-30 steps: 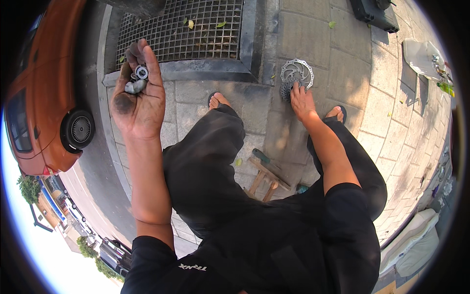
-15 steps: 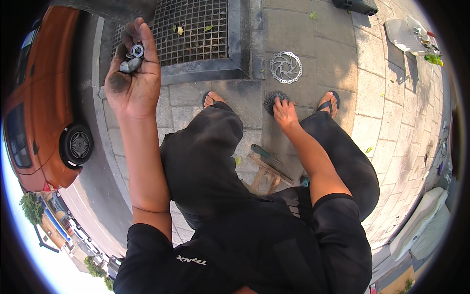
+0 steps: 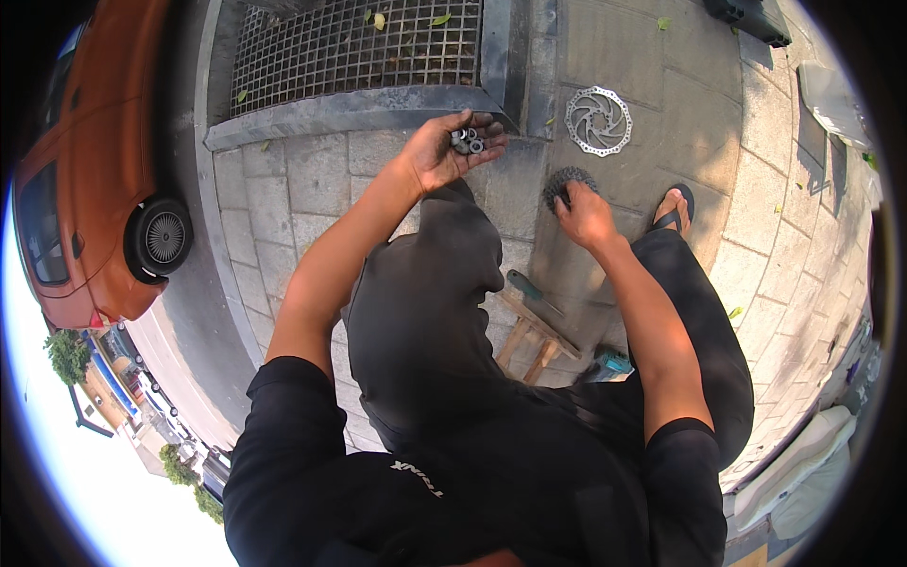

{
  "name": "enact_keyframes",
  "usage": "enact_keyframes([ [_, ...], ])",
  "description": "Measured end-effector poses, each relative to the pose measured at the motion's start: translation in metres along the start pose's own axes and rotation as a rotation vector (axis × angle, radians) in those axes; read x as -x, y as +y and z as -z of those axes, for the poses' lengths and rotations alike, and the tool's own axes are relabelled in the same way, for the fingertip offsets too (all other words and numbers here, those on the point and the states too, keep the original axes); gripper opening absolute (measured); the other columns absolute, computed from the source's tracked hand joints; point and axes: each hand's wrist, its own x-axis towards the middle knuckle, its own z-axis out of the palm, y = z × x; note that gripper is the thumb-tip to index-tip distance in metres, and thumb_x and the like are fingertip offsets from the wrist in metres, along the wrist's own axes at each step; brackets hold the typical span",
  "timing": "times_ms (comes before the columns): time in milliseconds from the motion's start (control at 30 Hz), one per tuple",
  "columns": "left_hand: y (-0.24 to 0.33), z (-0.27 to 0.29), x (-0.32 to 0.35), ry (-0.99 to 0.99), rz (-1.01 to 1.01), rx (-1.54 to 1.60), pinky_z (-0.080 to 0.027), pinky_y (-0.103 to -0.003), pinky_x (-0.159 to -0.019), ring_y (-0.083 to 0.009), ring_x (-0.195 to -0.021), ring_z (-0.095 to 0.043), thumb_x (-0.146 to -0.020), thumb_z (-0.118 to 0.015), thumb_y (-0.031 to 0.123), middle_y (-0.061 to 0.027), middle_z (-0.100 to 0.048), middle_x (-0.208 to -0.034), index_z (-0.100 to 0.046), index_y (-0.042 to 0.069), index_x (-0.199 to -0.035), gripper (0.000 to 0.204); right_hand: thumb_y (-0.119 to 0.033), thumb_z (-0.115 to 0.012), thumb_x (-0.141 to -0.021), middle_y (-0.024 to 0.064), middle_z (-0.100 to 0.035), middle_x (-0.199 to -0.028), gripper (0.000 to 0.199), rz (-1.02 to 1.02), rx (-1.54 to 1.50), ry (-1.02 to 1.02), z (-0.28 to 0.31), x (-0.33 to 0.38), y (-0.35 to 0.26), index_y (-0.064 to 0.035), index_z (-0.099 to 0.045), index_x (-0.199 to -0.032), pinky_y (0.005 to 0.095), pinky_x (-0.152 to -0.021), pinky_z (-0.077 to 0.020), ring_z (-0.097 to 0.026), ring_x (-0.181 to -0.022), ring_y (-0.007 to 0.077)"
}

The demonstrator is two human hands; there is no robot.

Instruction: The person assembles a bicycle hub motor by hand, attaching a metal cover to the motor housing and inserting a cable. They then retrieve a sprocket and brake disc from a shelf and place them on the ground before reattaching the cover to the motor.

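My left hand (image 3: 444, 151) is held palm up over my left knee, cupping several small grey metal rings and spacers (image 3: 467, 142). My right hand (image 3: 583, 213) reaches down to the paving and grips a dark toothed sprocket cluster (image 3: 567, 182) lying on the stones. Just beyond it a silver brake disc (image 3: 598, 120) lies flat on the pavement, apart from both hands. I sit with both knees up in dark trousers.
A metal drain grate (image 3: 359, 47) with a stone kerb lies ahead. An orange car (image 3: 90, 180) stands at the left. A low wooden stool (image 3: 531, 335) is under me. My sandalled foot (image 3: 673, 208) rests right of the sprocket cluster. Bags (image 3: 803, 463) lie at the right edge.
My left hand has swung from far left toward the middle with the small parts. My right hand has left the brake disc and come down onto the sprocket cluster.
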Motion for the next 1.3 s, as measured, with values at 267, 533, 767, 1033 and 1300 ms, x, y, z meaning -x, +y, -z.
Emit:
enact_keyframes([
  [267, -0.060, 0.092, -0.087, 0.261, 0.162, -0.209, -0.056, -0.052, -0.106, -0.0395, -0.117, -0.064, -0.110, -0.051, 0.024, -0.0217, -0.063, -0.122, -0.057, -0.005, -0.124, 0.033, -0.023, -0.061, -0.097, 0.0284, -0.067, -0.118, 0.038, -0.038, -0.320, -0.067, -0.025, -0.042, -0.023, 0.0029, -0.061, -0.126, 0.0510, -0.095, -0.0525, -0.065, -0.109, 0.0466],
  [533, -0.071, 0.087, -0.108, 0.439, 0.188, -0.485, -0.057, -0.037, -0.081, -0.0229, -0.092, -0.064, -0.110, -0.050, 0.029, -0.0078, -0.064, -0.107, -0.063, 0.003, -0.117, 0.030, -0.016, -0.057, -0.097, 0.0295, -0.058, -0.138, 0.052, 0.002, -0.323, -0.050, -0.065, -0.082, -0.034, 0.0007, -0.052, -0.146, 0.0472, -0.111, -0.0448, -0.055, -0.129, 0.0474],
  [767, -0.055, 0.068, -0.077, 0.420, 0.218, -0.496, -0.059, -0.041, -0.094, -0.0305, -0.110, -0.067, -0.112, -0.046, 0.030, -0.0128, -0.059, -0.143, -0.054, -0.002, -0.142, 0.045, -0.016, -0.059, -0.096, 0.0287, -0.067, -0.127, 0.049, -0.045, -0.298, -0.130, -0.049, -0.091, -0.027, 0.0014, -0.057, -0.142, 0.0455, -0.107, -0.0489, -0.063, -0.122, 0.0448],
  [1033, -0.045, 0.054, -0.071, 0.398, 0.156, -0.634, -0.063, -0.038, -0.086, -0.0357, -0.119, -0.068, -0.112, -0.047, 0.033, -0.0122, -0.046, -0.159, -0.044, -0.003, -0.153, 0.055, -0.023, -0.063, -0.094, 0.0297, -0.072, -0.115, 0.043, -0.019, -0.213, -0.098, 0.100, -0.113, 0.035, 0.0038, -0.067, -0.128, 0.0468, -0.096, -0.0539, -0.068, -0.110, 0.0455],
  [1300, -0.037, 0.059, -0.082, 0.209, 0.012, -0.644, -0.063, -0.036, -0.074, -0.0234, -0.088, -0.075, -0.111, -0.051, 0.029, -0.0151, -0.072, -0.116, -0.053, -0.001, -0.140, 0.042, -0.032, -0.068, -0.097, 0.0172, -0.072, -0.106, 0.050, -0.464, -0.670, 0.417, 0.264, -0.163, 0.137, 0.0083, -0.065, -0.127, 0.0359, -0.069, -0.0607, -0.073, -0.084, 0.0226],
])
